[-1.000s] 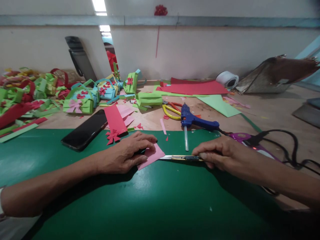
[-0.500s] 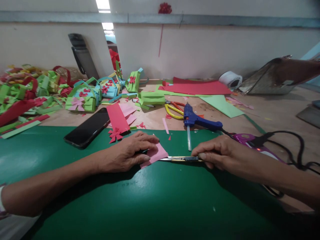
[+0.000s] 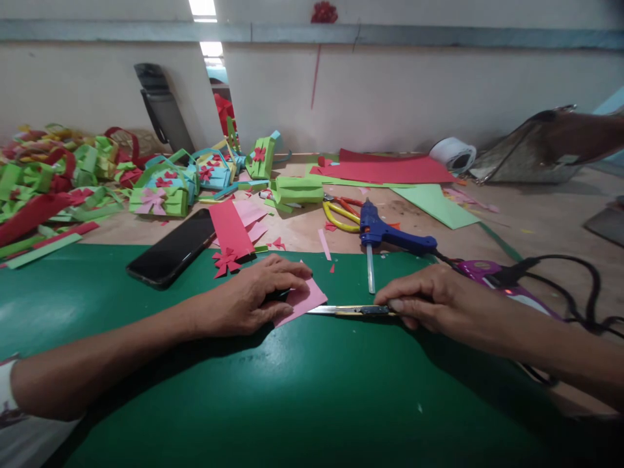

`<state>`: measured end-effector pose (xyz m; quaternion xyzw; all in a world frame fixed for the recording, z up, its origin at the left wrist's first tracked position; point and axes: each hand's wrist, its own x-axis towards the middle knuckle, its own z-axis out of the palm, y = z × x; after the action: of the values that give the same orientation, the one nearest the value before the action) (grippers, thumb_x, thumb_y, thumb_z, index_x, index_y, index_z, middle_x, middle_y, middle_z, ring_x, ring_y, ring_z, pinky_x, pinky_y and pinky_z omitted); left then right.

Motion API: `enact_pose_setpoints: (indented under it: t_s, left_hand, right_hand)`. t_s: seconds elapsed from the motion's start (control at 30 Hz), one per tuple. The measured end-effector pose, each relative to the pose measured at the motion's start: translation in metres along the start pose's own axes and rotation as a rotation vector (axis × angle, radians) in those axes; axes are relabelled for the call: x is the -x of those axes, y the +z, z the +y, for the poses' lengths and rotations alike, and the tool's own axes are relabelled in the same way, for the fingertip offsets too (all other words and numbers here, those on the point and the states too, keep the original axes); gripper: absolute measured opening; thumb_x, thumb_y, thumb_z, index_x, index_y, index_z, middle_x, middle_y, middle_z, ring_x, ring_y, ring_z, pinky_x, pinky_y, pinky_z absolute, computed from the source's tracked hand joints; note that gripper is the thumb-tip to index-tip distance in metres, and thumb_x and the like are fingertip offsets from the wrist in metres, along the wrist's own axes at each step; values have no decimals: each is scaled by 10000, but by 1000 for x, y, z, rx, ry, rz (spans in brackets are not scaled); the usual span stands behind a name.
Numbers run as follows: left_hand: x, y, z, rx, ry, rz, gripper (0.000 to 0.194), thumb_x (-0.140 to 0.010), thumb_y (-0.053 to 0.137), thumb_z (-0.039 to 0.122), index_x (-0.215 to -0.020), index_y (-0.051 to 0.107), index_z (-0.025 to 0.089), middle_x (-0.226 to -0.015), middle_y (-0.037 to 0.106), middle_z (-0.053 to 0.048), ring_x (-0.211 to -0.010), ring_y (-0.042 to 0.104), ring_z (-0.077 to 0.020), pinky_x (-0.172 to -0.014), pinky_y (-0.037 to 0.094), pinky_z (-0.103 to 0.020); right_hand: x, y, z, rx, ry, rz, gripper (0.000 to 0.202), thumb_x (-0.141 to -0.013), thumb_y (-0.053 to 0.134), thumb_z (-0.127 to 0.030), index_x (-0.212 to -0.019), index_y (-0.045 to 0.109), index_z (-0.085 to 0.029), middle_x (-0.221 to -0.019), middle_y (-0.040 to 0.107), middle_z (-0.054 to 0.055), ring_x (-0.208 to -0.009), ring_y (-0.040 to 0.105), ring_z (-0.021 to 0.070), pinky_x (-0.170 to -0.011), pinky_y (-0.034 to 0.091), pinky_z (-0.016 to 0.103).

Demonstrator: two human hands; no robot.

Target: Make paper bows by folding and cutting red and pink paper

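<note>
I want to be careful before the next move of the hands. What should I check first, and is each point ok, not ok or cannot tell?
1. Left hand on the pink paper: ok, its fingers lie over it.
2. Right hand holding the cutter: ok.
3. Blade tip safely away from the left fingers: cannot tell, the tip is not clear at the paper's edge.
4. Free space around the right hand: not ok, the glue stick ends close beside it.
5. Phone away from the blade: ok, it lies apart, beyond the left forearm.
</note>
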<state>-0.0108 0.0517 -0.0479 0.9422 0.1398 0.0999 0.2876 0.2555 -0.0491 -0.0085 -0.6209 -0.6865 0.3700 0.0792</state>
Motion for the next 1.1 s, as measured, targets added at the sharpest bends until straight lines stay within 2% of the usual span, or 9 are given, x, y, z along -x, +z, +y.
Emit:
enact_pose_setpoints:
  t_s: [0.4, 0.67, 0.8, 0.97, 1.1]
  left_hand:
    - [0, 0, 2, 19, -4, 13, 258, -881, 502, 150, -1127, 554, 203, -1325, 493, -96, -1236, 412, -225, -996, 381, -395]
    - [-1, -1, 5, 11, 0, 10, 244, -870, 498, 119, -1089, 570, 199, -1306, 513, -89, -1221, 426, -217, -989, 379, -378]
    - [-2, -1, 5, 9, -1, 20, 234, -870, 505, 129, -1087, 570, 184, -1301, 517, -98, -1221, 425, -219, -991, 374, -374]
    - [-1, -1, 5, 6, 13, 13, 227, -879, 490, 131, -1083, 570, 192, -1304, 516, -92, -1218, 429, -215, -988, 376, -373]
    - [-1, -2, 5, 9, -3, 12, 240, -865, 500, 118, -1086, 567, 183, -1302, 515, -101, -1216, 430, -221, -988, 378, -376]
  right_hand:
    - [1, 5, 9, 20, -100, 37, 292, -886, 432, -236, -903, 712, -154, -565, 531, -8, -509, 446, 131, -477, 312, 236]
    - [0, 8, 9, 26, -94, 17, 285, -905, 411, -213, -912, 691, -157, -579, 482, -20, -512, 394, 126, -476, 276, 249]
    - [-1, 8, 6, 0, -109, 18, 278, -903, 414, -200, -856, 685, -160, -556, 429, -37, -508, 366, 119, -478, 263, 247]
    - [-2, 9, 6, 16, -118, 20, 265, -889, 431, -198, -902, 694, -165, -580, 475, -25, -520, 398, 123, -484, 278, 240]
    - [-4, 11, 6, -9, -120, 41, 276, -887, 438, -234, -863, 706, -172, -555, 467, -23, -506, 390, 125, -476, 278, 243]
